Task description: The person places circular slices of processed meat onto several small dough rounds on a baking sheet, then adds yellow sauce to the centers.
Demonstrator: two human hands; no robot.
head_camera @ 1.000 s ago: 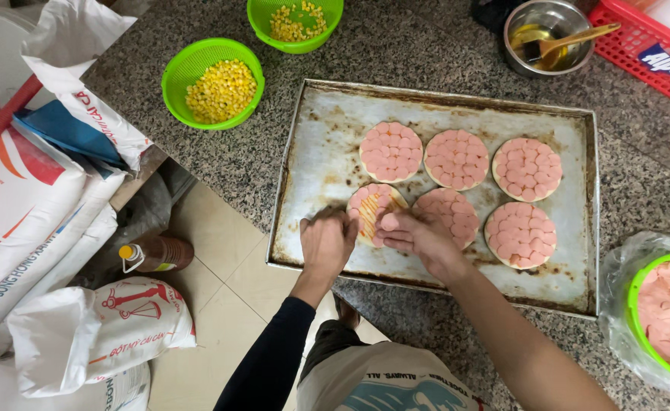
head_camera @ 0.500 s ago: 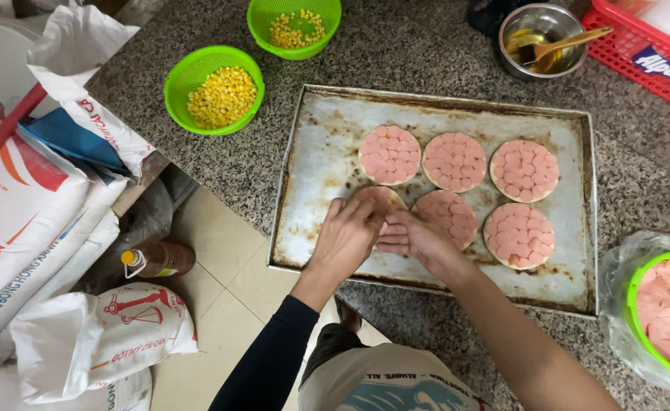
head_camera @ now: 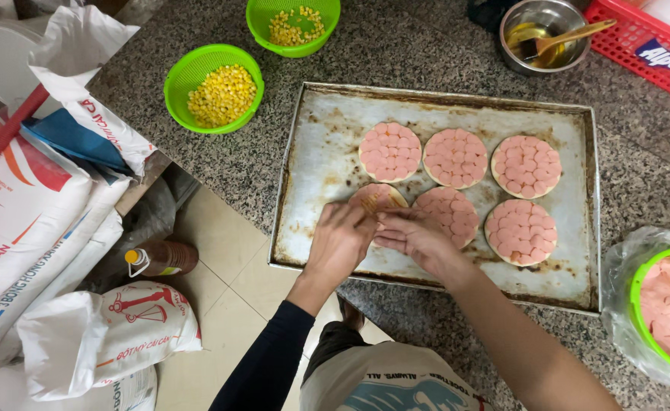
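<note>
While both of your hands meet over the round base [head_camera: 379,198] near the front left of the baking tray [head_camera: 316,160], you are laying pink sausage slices on it: your left hand [head_camera: 340,242] has its fingers curled down onto the base's near edge, and your right hand [head_camera: 413,236] stretches its fingers flat toward the same spot, though whether either pinches a slice between the fingertips you cannot tell from here. That base shows only partly, tan at its near edge and pink toward the back, so it looks part covered. Five other rounds [head_camera: 454,157] on the tray are already fully tiled with slices, three in the back row and two in the front row to the right of your hands. By that count, most of the work on this tray seems done, with the sixth round left to finish. More slices wait in the green bowl [head_camera: 658,304] at the right edge of the worktop [head_camera: 426,61], well apart from your hands. Two green baskets of corn kernels [head_camera: 221,95] stand beyond the tray's back left corner, and none of it lies on the rounds yet.
</note>
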